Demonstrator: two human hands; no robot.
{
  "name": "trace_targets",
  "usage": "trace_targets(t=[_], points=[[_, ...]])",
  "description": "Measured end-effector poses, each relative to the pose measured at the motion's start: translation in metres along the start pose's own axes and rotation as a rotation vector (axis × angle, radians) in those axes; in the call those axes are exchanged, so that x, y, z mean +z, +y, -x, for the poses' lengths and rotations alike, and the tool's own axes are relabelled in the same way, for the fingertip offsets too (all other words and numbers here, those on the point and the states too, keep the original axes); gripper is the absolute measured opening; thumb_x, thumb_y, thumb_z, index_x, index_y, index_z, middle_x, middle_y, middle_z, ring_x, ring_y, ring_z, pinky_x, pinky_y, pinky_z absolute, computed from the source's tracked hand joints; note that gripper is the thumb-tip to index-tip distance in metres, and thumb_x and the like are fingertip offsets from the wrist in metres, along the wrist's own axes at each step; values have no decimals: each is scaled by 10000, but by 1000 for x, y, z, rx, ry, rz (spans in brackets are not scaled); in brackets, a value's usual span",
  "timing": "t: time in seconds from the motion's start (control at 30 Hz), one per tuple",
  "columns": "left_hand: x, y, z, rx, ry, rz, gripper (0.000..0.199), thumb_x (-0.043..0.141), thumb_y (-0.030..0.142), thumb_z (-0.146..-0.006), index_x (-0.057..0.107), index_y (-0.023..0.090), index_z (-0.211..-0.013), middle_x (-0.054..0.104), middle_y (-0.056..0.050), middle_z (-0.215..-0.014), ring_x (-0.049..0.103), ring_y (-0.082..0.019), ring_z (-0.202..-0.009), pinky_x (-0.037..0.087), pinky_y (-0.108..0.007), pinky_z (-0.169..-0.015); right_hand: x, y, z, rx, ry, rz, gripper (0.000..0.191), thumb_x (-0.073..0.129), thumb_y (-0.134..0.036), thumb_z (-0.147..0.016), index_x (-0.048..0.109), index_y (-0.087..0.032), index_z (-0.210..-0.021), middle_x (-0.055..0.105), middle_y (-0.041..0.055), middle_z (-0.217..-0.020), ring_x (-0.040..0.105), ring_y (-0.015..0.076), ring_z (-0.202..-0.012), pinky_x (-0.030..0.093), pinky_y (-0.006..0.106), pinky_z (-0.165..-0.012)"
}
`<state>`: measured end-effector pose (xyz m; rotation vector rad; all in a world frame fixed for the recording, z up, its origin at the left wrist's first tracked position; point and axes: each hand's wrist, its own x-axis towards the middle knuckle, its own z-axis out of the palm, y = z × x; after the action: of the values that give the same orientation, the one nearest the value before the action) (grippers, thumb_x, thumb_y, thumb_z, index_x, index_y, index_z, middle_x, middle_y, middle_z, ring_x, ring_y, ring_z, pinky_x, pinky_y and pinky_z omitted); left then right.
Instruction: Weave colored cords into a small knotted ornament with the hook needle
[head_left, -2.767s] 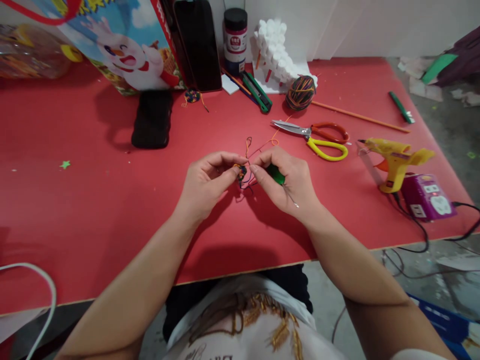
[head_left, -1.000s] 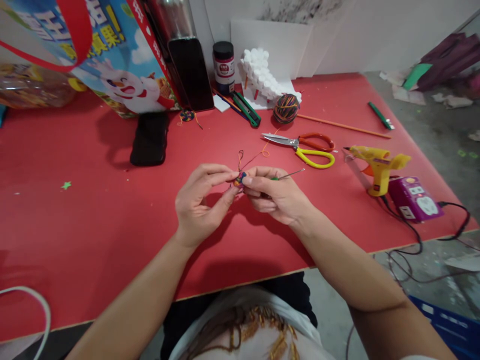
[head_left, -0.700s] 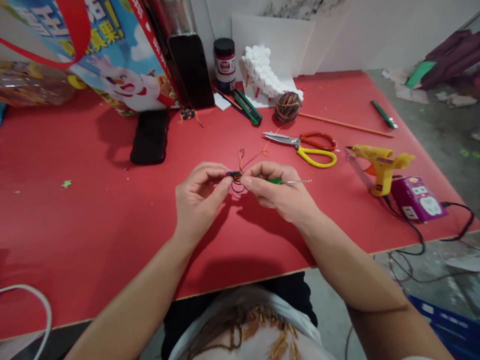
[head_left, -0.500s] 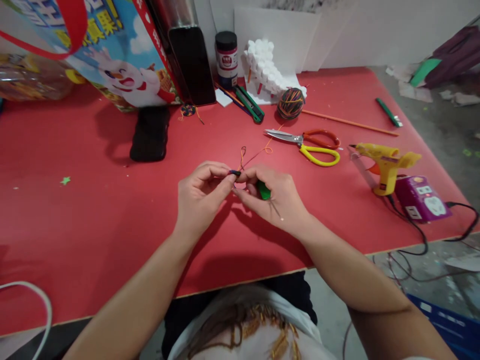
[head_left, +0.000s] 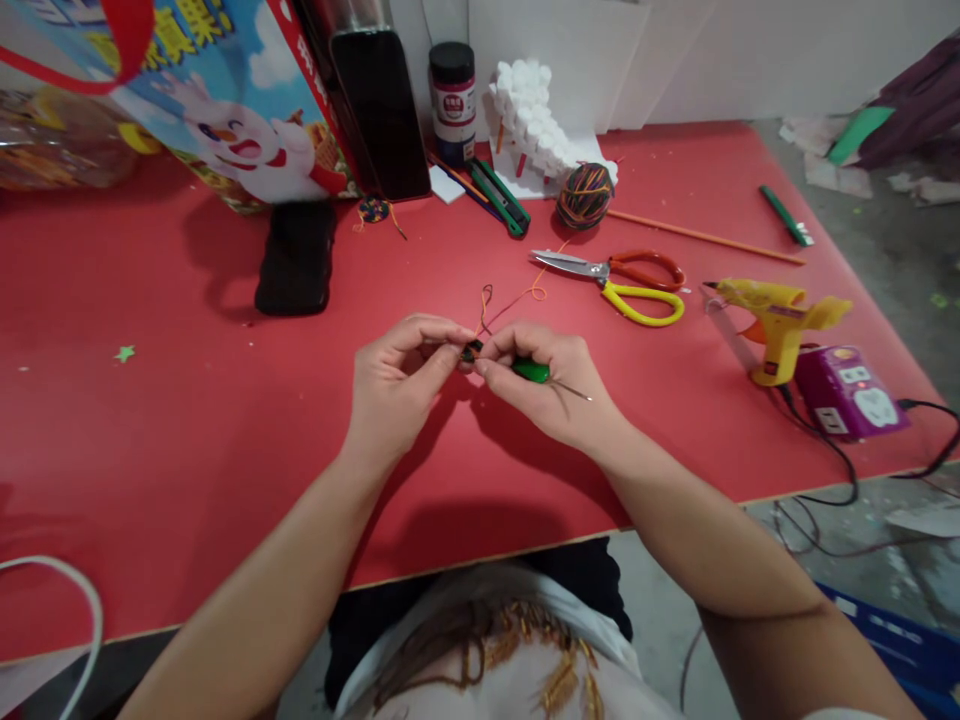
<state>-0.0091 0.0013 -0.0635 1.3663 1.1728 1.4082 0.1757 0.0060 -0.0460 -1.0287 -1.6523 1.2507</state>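
Note:
A small dark multicoloured crochet piece [head_left: 471, 351] is pinched between the fingertips of both hands. My left hand [head_left: 401, 375] is closed on its left edge, thumb against forefinger. My right hand [head_left: 551, 380] grips its right edge and also keeps a crochet hook [head_left: 532, 370] tucked in the palm, green handle inside, metal shaft pointing right past the thumb. Yarn [head_left: 538, 292] runs from beside the fingers up the table towards a multicoloured yarn ball [head_left: 584, 196]. Part of the crochet piece is hidden by the fingers.
Scissors [head_left: 607, 285] lie beyond my right hand. A yellow glue gun [head_left: 780, 320] stands by a purple power box [head_left: 851, 392] at the right. A black phone-like object [head_left: 296, 258], a green cutter [head_left: 501, 200] and a round crochet piece [head_left: 373, 209] lie further back on the red table [head_left: 187, 450].
The crochet piece has been turned, so its flat face shows instead of its edge. My right fingers have closed in on it, and the hook's shaft has swung to point more rightward.

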Motion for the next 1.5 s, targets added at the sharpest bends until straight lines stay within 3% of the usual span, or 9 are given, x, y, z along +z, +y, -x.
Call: trace_targets(t=[0.2,0.33,0.6,0.83,0.93,1.03,1.2,1.37,1.5], points=[[2,-2,1,-54,-74,108,190,883,181,-801,845,244,-976,798,-42,-994,745,-158,-915,621,-299,-885,-2,1,-1,-17,15,12,110,700,-269,-963,691,-191,-886,674,-17,-762,573,111,-691,455,256,-667],[3,-7,2,-155,-59,205,143,864,190,-843,843,250,-971,805,-29,-973,750,-144,-902,619,-279,-860,-2,2,-1,-15,0,19,139,695,-301,-978,697,-193,-892,677,-13,-767,560,113,-689,451,259,-665],[1,-2,1,-276,-62,301,235,945,175,-731,833,219,-932,812,-44,-949,765,-152,-872,645,-293,-865,-10,0,-3,-41,76,75,138,697,-300,-984,690,-202,-888,697,-1,-760,574,127,-674,440,273,-648],[5,8,3,-280,-74,305,208,928,166,-739,818,200,-913,808,-55,-918,773,-175,-818,654,-304,-722,-14,2,-3,-142,117,315,143,677,-311,-1018,711,-201,-932,677,0,-759,562,126,-671,432,282,-668],[4,12,2,-270,-37,246,219,904,113,-716,822,194,-902,808,-49,-909,763,-155,-802,644,-276,-722,-19,-5,-4,-135,262,240,233,607,-388,-1066,752,-211,-1020,709,21,-857,601,131,-680,464,294,-672],[1,13,1,-257,-21,169,231,872,91,-707,824,195,-907,808,-45,-912,757,-157,-826,643,-277,-751,-29,-14,-7,-120,423,-70,358,528,-463,-1090,781,-213,-1055,750,53,-1021,617,115,-569,470,301,-532],[-2,9,-1,-256,-18,154,238,830,78,-729,832,207,-929,808,-38,-938,746,-152,-827,629,-258,-713,-41,-24,-11,-42,288,-341,666,399,-711,-1058,807,-194,-954,761,88,-814,642,162,-541,457,310,-454],[-3,8,-3,-305,8,150,148,814,136,-793,822,189,-931,771,-26,-865,711,-127,-739,615,-249,-679,-39,-19,-8,-127,406,-90,261,717,-478,-993,799,-239,-926,735,22,-785,640,142,-616,498,298,-563],[-6,8,-8,-216,59,44,143,781,134,-832,813,194,-958,767,-28,-872,707,-124,-742,589,-239,-671,-41,-16,-5,4,442,120,385,736,-499,-980,774,-203,-737,596,-25,-516,500,100,-450,358,267,-470]])
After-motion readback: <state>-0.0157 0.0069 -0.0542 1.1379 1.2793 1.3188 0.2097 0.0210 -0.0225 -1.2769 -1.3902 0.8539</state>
